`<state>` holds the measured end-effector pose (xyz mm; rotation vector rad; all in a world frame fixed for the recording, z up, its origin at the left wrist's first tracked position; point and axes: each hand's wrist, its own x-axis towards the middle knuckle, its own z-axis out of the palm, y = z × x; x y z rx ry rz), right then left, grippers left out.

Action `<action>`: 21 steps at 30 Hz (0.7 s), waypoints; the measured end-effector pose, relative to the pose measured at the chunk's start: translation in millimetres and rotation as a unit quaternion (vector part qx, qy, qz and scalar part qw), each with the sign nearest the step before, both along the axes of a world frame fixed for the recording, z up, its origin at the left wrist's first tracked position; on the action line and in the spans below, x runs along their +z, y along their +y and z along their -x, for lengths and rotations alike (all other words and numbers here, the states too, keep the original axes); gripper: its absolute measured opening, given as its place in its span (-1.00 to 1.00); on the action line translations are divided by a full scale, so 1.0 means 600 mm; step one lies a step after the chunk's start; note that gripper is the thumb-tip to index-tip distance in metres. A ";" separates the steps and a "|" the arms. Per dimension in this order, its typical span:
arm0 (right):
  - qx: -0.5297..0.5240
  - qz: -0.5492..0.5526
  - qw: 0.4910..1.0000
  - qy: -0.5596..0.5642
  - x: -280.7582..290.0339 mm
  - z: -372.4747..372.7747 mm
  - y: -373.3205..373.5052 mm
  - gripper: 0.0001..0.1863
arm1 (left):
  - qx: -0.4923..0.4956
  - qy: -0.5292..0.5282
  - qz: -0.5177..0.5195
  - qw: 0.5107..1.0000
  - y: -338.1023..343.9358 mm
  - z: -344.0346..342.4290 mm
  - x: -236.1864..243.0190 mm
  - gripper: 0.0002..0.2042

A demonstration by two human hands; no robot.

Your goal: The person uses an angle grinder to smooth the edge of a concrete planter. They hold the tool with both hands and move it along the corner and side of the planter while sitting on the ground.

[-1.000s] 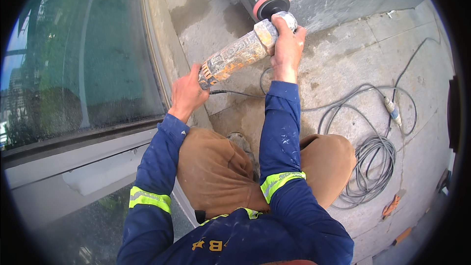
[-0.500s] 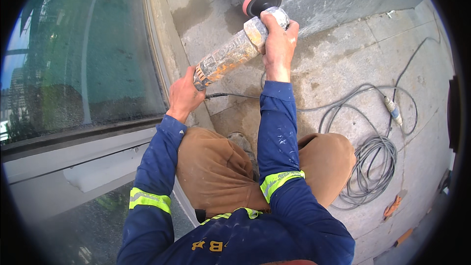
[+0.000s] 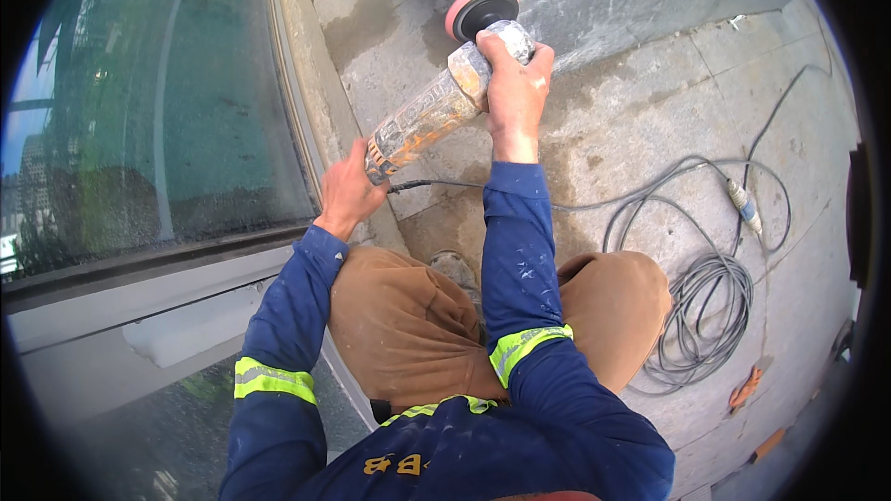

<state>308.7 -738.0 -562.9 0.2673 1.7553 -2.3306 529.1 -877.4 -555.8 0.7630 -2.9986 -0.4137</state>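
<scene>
Both my hands grip a dusty, worn angle grinder or polisher (image 3: 427, 118), which slants up to the right. My left hand (image 3: 350, 189) is wrapped round the rear end of its body, where the power cord comes out. Around the head of the tool my right hand (image 3: 518, 93) is closed, thumb on top. A pink-edged round pad (image 3: 482, 11) with a black backing is fitted to the head. The pad sits close to the edge of a grey stone slab (image 3: 650, 19); whether it touches, I cannot tell.
A grey cable (image 3: 640, 193) runs from the tool across the concrete floor to a coil (image 3: 705, 320) at the right. A plug connector (image 3: 743, 208) lies in the cable. An orange-handled tool (image 3: 745, 388) rests farther right. Along my left stands a framed glass panel (image 3: 218, 102).
The tool's head, with its pad and my right hand, has shifted slightly left and down. My left hand has hardly moved and both hands keep their hold.
</scene>
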 end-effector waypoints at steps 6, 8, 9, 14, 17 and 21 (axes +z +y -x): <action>0.014 -0.003 1.000 -0.004 -0.001 -0.019 -0.011 -0.22 | -0.012 -0.013 -0.020 1.000 -0.015 -0.021 -0.026 -0.45; 0.014 -0.013 1.000 0.002 -0.005 -0.024 -0.010 -0.22 | -0.016 -0.005 -0.016 1.000 -0.015 -0.026 -0.031 -0.45; 0.009 -0.012 1.000 0.013 -0.006 -0.023 -0.010 -0.22 | -0.017 -0.001 -0.014 1.000 -0.015 -0.026 -0.033 -0.45; 0.006 -0.005 1.000 0.028 -0.003 -0.002 0.000 -0.22 | -0.037 0.030 0.001 0.999 -0.013 -0.012 -0.043 -0.40; 0.003 -0.003 1.000 -0.010 -0.021 0.014 0.011 -0.20 | -0.034 -0.003 -0.008 0.999 0.004 0.008 -0.030 -0.40; 0.013 -0.002 1.000 -0.003 -0.021 0.002 0.003 -0.20 | -0.032 -0.012 -0.017 0.999 -0.009 -0.010 -0.049 -0.38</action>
